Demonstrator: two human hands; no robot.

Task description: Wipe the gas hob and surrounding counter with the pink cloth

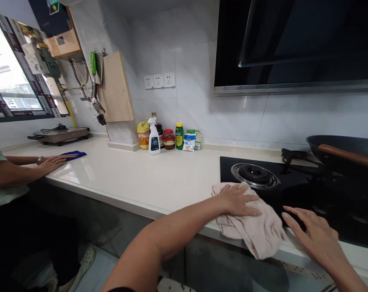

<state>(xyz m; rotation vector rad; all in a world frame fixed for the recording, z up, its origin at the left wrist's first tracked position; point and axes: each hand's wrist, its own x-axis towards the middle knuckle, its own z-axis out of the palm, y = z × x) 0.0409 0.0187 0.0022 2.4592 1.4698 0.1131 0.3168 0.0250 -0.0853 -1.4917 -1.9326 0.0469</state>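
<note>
My left hand [240, 201] lies flat with spread fingers on a pale pink cloth [259, 231]. The cloth is bunched over the left front corner of the black glass gas stove [293, 190], and part of it hangs over the counter's front edge. To the right of the cloth, my right hand [316, 233] hovers over the stove's front edge, apart from the cloth. Its thumb and fingers are apart and hold nothing. Just behind the cloth is the stove's left burner [255, 175], with no pan on it.
A wok [348, 150] with a wooden handle sits on the stove's right side. Against the wall stand a white spray bottle [153, 138], jars and packets. At the left, another person's hands [51, 164] press a blue cloth [74, 155] on the white counter [135, 174]. A range hood [293, 48] overhangs.
</note>
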